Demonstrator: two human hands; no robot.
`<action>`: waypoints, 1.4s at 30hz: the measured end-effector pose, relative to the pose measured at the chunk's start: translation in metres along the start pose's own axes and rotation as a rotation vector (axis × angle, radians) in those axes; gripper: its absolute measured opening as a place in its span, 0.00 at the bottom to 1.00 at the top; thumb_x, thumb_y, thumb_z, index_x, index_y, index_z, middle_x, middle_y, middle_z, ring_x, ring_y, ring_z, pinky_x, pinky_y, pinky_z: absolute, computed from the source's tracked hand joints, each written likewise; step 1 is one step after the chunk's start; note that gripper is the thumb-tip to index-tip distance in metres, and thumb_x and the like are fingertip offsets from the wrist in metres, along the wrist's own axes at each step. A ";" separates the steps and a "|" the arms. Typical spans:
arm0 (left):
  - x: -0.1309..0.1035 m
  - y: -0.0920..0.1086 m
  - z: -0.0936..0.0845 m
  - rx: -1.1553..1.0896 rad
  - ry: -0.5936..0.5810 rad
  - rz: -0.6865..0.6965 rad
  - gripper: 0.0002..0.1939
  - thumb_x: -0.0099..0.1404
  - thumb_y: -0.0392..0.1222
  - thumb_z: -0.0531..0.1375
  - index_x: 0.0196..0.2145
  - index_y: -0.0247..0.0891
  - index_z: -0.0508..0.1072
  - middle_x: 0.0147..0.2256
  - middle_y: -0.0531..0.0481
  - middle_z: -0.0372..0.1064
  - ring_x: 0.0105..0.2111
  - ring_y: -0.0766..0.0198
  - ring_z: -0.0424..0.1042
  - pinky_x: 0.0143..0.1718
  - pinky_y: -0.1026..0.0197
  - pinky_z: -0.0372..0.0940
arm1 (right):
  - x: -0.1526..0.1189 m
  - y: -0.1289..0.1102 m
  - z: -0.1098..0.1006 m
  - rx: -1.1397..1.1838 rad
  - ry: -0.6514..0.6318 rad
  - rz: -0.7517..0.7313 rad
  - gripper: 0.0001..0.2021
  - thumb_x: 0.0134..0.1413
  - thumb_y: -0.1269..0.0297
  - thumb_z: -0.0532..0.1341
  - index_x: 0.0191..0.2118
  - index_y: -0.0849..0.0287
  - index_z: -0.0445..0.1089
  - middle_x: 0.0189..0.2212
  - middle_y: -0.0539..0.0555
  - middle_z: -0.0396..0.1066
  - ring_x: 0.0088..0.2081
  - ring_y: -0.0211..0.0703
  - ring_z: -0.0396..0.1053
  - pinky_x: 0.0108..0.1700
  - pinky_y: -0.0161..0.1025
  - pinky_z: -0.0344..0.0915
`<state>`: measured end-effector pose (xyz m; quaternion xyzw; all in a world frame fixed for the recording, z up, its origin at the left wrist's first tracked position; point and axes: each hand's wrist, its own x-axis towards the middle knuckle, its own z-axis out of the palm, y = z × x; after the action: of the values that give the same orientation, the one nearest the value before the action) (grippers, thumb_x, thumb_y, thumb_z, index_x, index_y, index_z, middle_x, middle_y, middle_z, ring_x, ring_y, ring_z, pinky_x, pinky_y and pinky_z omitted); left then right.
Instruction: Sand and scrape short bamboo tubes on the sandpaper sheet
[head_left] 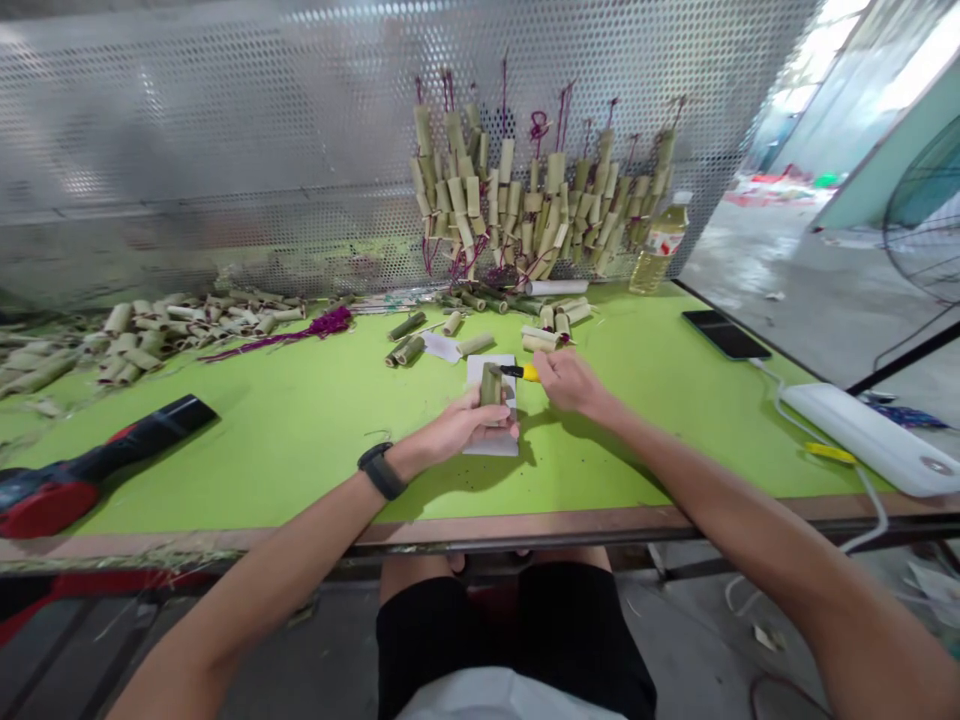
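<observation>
My left hand (480, 420), with a dark watch on its wrist, is closed around a short greenish bamboo tube (490, 384). The tube stands over a white paper pad (480, 447) near the middle of the table. In my closed right hand (571, 380) is a yellow-handled tool (529, 373). Its dark narrow end points left and meets the upper part of the tube, though whether it touches cannot be made out. Its exact kind is too small to tell. Loose bamboo pieces (475, 343) lie just beyond my hands.
Strung bamboo pieces (551, 200) lean against a perforated metal panel (322, 120), beside a bottle (661, 245). A bamboo pile (135, 340) and purple cord (328, 322) lie left, behind a red-and-black blower-like tool (112, 460). On the right are a phone (725, 334) and a white device (874, 437).
</observation>
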<state>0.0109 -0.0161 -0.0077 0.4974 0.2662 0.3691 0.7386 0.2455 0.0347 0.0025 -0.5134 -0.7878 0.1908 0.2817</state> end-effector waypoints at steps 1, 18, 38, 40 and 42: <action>0.000 -0.001 0.002 -0.009 -0.001 0.001 0.10 0.73 0.32 0.72 0.46 0.37 0.75 0.38 0.51 0.79 0.40 0.59 0.85 0.59 0.50 0.78 | 0.001 0.001 -0.002 -0.002 0.020 0.015 0.26 0.79 0.66 0.50 0.23 0.48 0.53 0.16 0.44 0.51 0.17 0.38 0.49 0.22 0.40 0.45; 0.002 0.009 0.000 0.038 0.189 -0.009 0.16 0.77 0.23 0.64 0.57 0.37 0.77 0.43 0.47 0.83 0.42 0.60 0.84 0.65 0.48 0.76 | -0.006 -0.007 0.005 -0.037 -0.055 -0.022 0.26 0.80 0.63 0.51 0.23 0.48 0.55 0.16 0.46 0.53 0.17 0.39 0.51 0.22 0.42 0.47; 0.004 0.014 0.000 -0.066 0.274 -0.046 0.12 0.73 0.21 0.68 0.46 0.36 0.78 0.43 0.45 0.84 0.43 0.61 0.86 0.63 0.53 0.79 | -0.005 -0.006 0.009 -0.005 0.006 -0.077 0.29 0.83 0.54 0.47 0.22 0.48 0.54 0.16 0.45 0.50 0.17 0.39 0.48 0.22 0.41 0.46; 0.005 0.011 0.001 -0.061 0.243 -0.030 0.16 0.71 0.21 0.70 0.49 0.37 0.79 0.45 0.46 0.84 0.45 0.60 0.86 0.65 0.51 0.78 | -0.007 -0.008 0.014 0.003 -0.031 -0.086 0.28 0.82 0.55 0.48 0.22 0.49 0.54 0.16 0.45 0.49 0.18 0.38 0.48 0.22 0.41 0.46; 0.004 0.008 0.002 -0.040 0.238 -0.021 0.18 0.69 0.21 0.71 0.51 0.37 0.78 0.46 0.46 0.85 0.45 0.60 0.87 0.66 0.49 0.77 | -0.006 -0.005 0.015 0.021 -0.066 -0.076 0.28 0.81 0.56 0.48 0.22 0.49 0.54 0.16 0.45 0.49 0.18 0.38 0.47 0.22 0.40 0.46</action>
<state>0.0126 -0.0115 -0.0002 0.4326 0.3496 0.4228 0.7154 0.2346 0.0270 -0.0077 -0.4735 -0.8136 0.2048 0.2680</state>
